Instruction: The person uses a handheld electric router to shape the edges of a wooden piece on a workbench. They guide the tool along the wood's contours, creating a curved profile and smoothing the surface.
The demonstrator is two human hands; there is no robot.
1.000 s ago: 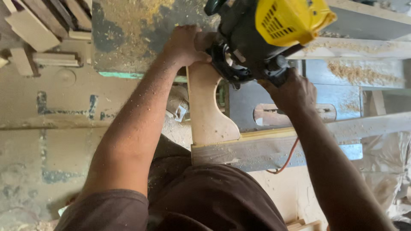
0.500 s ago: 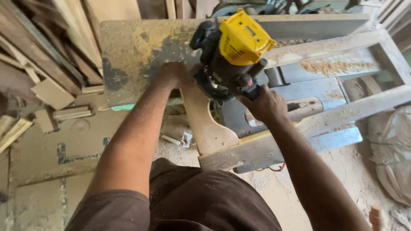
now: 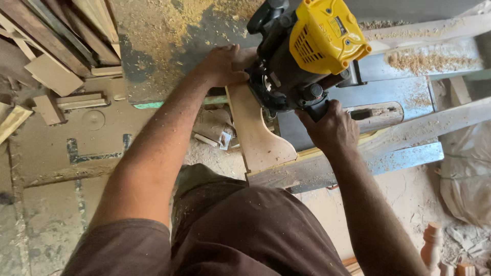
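Left hand [image 3: 221, 65]: fingers curled closed over the far end of the curved wooden piece [image 3: 258, 138], thumb side toward the yellow power tool [image 3: 302, 53], touching its black base. Right hand [image 3: 330, 128]: closed tight around the tool's black side handle, knuckles up, nothing of the palm visible. Tool standing upright on the wooden piece, yellow cap topmost, black body beneath. Wooden piece lying flat across the dusty workbench [image 3: 399, 92], near end projecting over the bench edge toward the body. Sawdust scattered over bench top. Offcuts [image 3: 66, 99] on the floor at left, well apart from both hands. Turned wooden post [image 3: 432, 243] at lower right.
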